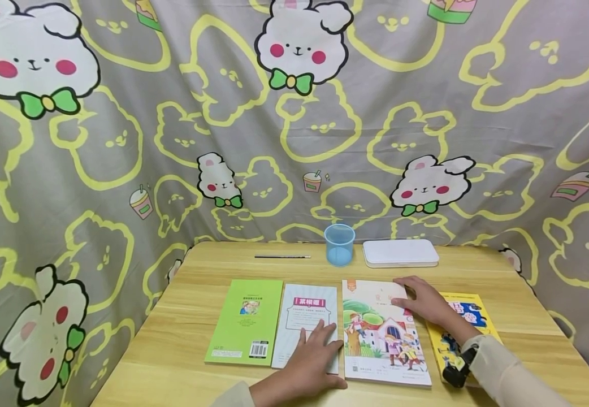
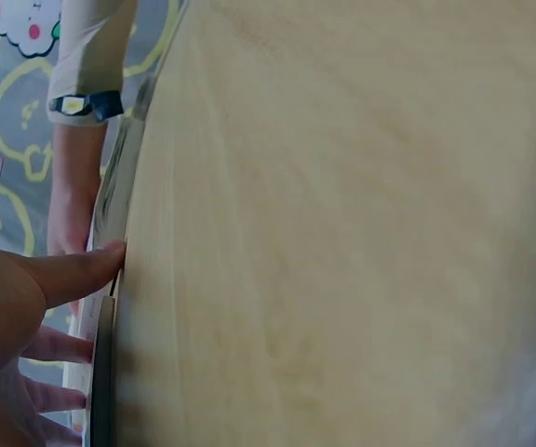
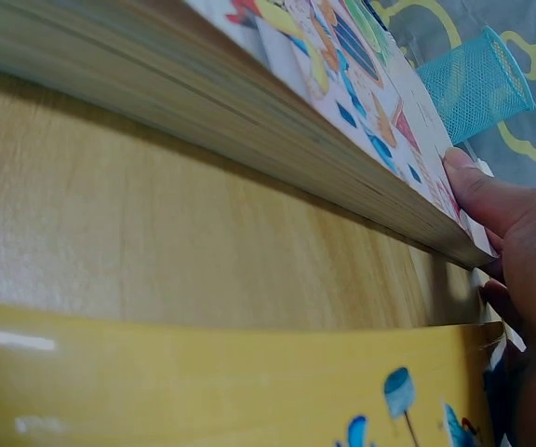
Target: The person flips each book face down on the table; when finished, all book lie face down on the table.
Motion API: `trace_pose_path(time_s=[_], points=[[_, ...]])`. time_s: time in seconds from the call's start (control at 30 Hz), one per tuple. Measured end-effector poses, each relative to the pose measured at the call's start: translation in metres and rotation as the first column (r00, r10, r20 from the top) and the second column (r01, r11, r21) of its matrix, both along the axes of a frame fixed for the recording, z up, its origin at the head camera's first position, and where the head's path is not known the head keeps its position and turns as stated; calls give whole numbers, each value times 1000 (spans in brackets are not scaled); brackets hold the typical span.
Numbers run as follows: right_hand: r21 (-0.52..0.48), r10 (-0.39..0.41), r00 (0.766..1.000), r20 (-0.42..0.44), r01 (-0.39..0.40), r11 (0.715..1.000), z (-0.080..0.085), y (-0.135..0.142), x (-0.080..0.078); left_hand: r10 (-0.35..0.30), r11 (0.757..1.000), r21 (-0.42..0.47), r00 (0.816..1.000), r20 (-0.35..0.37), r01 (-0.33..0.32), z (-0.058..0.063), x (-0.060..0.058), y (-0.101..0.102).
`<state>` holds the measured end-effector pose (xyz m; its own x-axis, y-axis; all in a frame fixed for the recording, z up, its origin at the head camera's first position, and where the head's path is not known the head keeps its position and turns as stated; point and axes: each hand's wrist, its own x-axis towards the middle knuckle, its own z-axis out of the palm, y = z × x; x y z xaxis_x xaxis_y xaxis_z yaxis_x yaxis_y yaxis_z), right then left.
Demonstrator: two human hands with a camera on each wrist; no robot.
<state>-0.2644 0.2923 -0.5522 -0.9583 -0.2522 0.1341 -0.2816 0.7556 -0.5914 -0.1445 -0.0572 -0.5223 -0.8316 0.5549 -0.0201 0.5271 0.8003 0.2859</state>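
My left hand (image 1: 311, 362) lies with spread fingers over the lower part of a pale blue book (image 1: 311, 297). Its thumb points towards the bottom corner of a thick picture-covered book (image 1: 376, 333) to the right. In the left wrist view that hand (image 2: 12, 326) has its thumb by the books' edges. At the picture-covered book's far right corner is my right hand (image 1: 427, 299). The right wrist view shows this hand (image 3: 533, 242) pinching the corner, thumb on the cover and fingers at the edge below. Under the right wrist lies a yellow book (image 1: 484, 322), partly hidden.
A green book (image 1: 246, 322) lies at the left of the row. Behind the books are a pencil (image 1: 281, 256), a blue mesh pen holder (image 1: 340, 249) and a white case (image 1: 401, 252). A patterned curtain (image 1: 294, 135) hangs along the back of the wooden table (image 1: 172, 339).
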Motion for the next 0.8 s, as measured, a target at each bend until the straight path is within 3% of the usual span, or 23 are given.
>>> trace_pose_path(time_s=[0.43, 0.8], points=[[6, -2, 1000, -3, 2, 1000, 1, 0, 0, -14, 1000, 26, 999, -33, 15, -8, -3, 1], [6, 2, 1000, -5, -2, 1000, 1, -1, 1, -16, 989, 149, 998, 61, 6, -6, -1, -1]])
